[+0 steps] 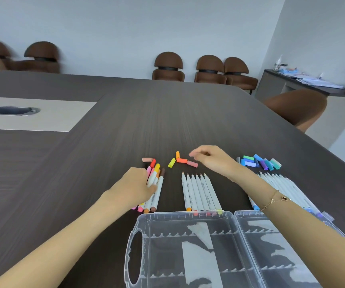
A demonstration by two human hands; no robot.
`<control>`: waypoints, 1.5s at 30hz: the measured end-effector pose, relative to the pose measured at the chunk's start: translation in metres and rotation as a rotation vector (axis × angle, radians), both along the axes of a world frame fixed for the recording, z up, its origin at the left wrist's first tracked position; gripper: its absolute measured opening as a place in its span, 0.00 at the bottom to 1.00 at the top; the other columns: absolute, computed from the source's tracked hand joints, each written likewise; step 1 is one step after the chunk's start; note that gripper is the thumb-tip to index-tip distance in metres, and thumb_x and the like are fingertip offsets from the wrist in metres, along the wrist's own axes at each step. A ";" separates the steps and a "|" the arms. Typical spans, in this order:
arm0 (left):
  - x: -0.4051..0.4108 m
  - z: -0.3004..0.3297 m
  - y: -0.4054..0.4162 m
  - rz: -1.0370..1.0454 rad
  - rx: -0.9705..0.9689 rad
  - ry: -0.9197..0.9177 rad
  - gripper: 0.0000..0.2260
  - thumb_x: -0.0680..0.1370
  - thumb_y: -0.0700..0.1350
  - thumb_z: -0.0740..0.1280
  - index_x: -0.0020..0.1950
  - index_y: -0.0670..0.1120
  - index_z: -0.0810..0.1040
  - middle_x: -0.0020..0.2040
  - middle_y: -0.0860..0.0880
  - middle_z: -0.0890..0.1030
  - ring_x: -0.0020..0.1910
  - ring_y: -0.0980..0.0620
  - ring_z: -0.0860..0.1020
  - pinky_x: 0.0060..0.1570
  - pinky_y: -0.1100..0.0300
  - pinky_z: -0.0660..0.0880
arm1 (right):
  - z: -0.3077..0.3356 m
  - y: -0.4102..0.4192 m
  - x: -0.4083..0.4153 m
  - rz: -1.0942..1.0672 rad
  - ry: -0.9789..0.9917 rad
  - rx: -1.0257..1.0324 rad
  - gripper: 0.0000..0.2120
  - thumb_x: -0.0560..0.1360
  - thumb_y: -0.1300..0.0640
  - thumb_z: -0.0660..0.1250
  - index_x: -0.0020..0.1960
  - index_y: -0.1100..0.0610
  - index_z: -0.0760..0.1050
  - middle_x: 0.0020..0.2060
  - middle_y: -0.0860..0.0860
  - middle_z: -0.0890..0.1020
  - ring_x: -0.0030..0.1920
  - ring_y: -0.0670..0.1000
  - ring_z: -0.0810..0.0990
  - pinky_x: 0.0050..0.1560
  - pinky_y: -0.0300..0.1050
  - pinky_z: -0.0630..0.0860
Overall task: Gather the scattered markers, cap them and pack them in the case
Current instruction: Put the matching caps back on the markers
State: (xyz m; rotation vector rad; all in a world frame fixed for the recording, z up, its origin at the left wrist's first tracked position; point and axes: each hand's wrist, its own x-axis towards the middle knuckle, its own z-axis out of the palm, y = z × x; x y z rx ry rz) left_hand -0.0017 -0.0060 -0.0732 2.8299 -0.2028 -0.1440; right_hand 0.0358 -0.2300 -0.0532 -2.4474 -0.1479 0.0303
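Nearest the camera, at the lower centre and lower right of the frame, I see the clear plastic case [188,221] lying open on the dark table [105,142], its two halves side by side and a carry handle cut into its left end. Its slotted compartments hold no markers; only pale reflections show through the bottom.

Just above the case, at centre, a row of six uncapped white markers [200,190] lies side by side, bare tips pointing away from me and coloured ends touching the case rim. Above that row, loose warm-coloured caps [183,160] in yellow, orange and pink lie scattered. My right hand [213,161] hovers over them with fingers curled toward the thumb; I cannot tell whether it pinches anything. A bracelet [273,199] circles that wrist.

At centre left, my left hand [134,183] grips a bundle of capped markers [156,183], with red, yellow, pink and brown caps fanning out past the fingers. One salmon cap [147,159] lies apart just above the bundle.

At the right, partly hidden by my right forearm, a second row of white markers [281,183] lies beside the case, with a cluster of blue, green and purple caps [259,162] above it.

Brown chairs [168,66] line the far wall.
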 end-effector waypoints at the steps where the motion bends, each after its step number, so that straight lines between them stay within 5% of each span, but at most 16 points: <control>1: -0.001 0.001 -0.002 -0.006 -0.003 -0.027 0.12 0.78 0.54 0.63 0.47 0.45 0.69 0.38 0.51 0.72 0.34 0.55 0.72 0.30 0.68 0.66 | -0.002 -0.005 0.001 0.003 0.003 -0.049 0.13 0.81 0.55 0.57 0.61 0.54 0.77 0.61 0.49 0.77 0.59 0.45 0.73 0.55 0.36 0.65; 4: -0.001 0.003 -0.016 -0.091 -0.087 -0.112 0.14 0.77 0.54 0.64 0.54 0.45 0.70 0.44 0.51 0.74 0.41 0.55 0.74 0.36 0.66 0.68 | -0.008 -0.016 0.003 0.016 0.016 -0.120 0.12 0.80 0.57 0.58 0.58 0.54 0.78 0.58 0.49 0.79 0.53 0.42 0.72 0.53 0.36 0.66; 8: 0.000 0.005 -0.054 -0.181 -0.165 -0.007 0.11 0.76 0.52 0.65 0.45 0.44 0.75 0.38 0.47 0.79 0.35 0.56 0.75 0.35 0.63 0.71 | -0.011 -0.020 0.013 0.046 0.006 -0.167 0.11 0.79 0.60 0.60 0.56 0.56 0.79 0.56 0.50 0.80 0.52 0.44 0.75 0.51 0.35 0.68; 12: 0.008 0.006 -0.072 -0.180 -0.029 0.095 0.16 0.76 0.50 0.64 0.31 0.45 0.68 0.28 0.49 0.67 0.27 0.55 0.67 0.27 0.65 0.63 | 0.000 -0.011 0.034 0.031 -0.016 -0.104 0.11 0.78 0.60 0.60 0.54 0.60 0.80 0.54 0.52 0.81 0.54 0.48 0.78 0.53 0.37 0.71; 19: 0.008 0.001 -0.075 -0.082 -0.037 0.056 0.11 0.77 0.49 0.62 0.39 0.44 0.74 0.30 0.51 0.67 0.28 0.55 0.67 0.27 0.67 0.63 | -0.005 0.027 0.076 0.077 0.077 -0.246 0.14 0.77 0.53 0.64 0.52 0.64 0.80 0.54 0.55 0.80 0.56 0.54 0.77 0.54 0.46 0.73; 23: 0.007 0.008 -0.062 -0.068 -0.062 0.036 0.16 0.78 0.48 0.60 0.32 0.45 0.66 0.28 0.50 0.66 0.26 0.56 0.65 0.26 0.67 0.60 | -0.023 0.038 0.084 0.052 0.069 -0.266 0.12 0.75 0.54 0.66 0.53 0.61 0.76 0.52 0.55 0.78 0.54 0.55 0.77 0.48 0.45 0.72; 27: -0.002 0.011 -0.033 -0.108 -0.183 0.110 0.13 0.79 0.50 0.59 0.41 0.43 0.71 0.30 0.49 0.69 0.25 0.56 0.66 0.27 0.67 0.62 | -0.019 0.039 0.075 -0.016 0.016 -0.079 0.07 0.73 0.60 0.65 0.51 0.59 0.74 0.48 0.52 0.77 0.49 0.50 0.75 0.45 0.41 0.69; 31: -0.009 0.006 -0.020 -0.135 -0.228 0.104 0.12 0.81 0.50 0.58 0.51 0.43 0.73 0.38 0.47 0.77 0.29 0.57 0.70 0.29 0.68 0.63 | 0.000 0.037 0.037 -0.092 0.122 0.511 0.08 0.76 0.62 0.65 0.55 0.60 0.74 0.43 0.55 0.81 0.39 0.49 0.78 0.35 0.38 0.75; 33: -0.009 0.004 -0.021 -0.153 -0.207 0.091 0.13 0.81 0.51 0.57 0.53 0.42 0.74 0.37 0.47 0.77 0.28 0.57 0.69 0.27 0.70 0.61 | 0.003 0.035 0.014 -0.088 0.213 0.724 0.10 0.77 0.61 0.66 0.57 0.63 0.74 0.46 0.58 0.82 0.43 0.52 0.83 0.39 0.39 0.80; 37: -0.006 0.006 -0.020 -0.164 -0.280 0.080 0.13 0.81 0.51 0.57 0.52 0.42 0.74 0.45 0.41 0.82 0.29 0.55 0.70 0.28 0.68 0.64 | 0.001 0.032 -0.011 -0.090 0.324 0.858 0.11 0.77 0.62 0.66 0.59 0.63 0.74 0.49 0.61 0.82 0.48 0.56 0.85 0.48 0.48 0.82; 40: -0.005 0.008 -0.013 -0.174 -0.276 0.054 0.11 0.81 0.52 0.57 0.50 0.45 0.72 0.40 0.45 0.81 0.26 0.57 0.67 0.24 0.69 0.62 | 0.002 0.034 -0.019 -0.071 0.348 0.897 0.11 0.77 0.63 0.66 0.58 0.63 0.74 0.50 0.62 0.82 0.47 0.56 0.85 0.46 0.46 0.82; 45: -0.005 0.008 -0.012 -0.195 -0.257 0.023 0.13 0.81 0.52 0.58 0.53 0.44 0.75 0.37 0.51 0.75 0.26 0.57 0.67 0.26 0.69 0.61 | 0.001 0.036 -0.020 -0.045 0.241 0.722 0.10 0.77 0.61 0.67 0.57 0.61 0.75 0.49 0.58 0.83 0.47 0.53 0.85 0.49 0.45 0.81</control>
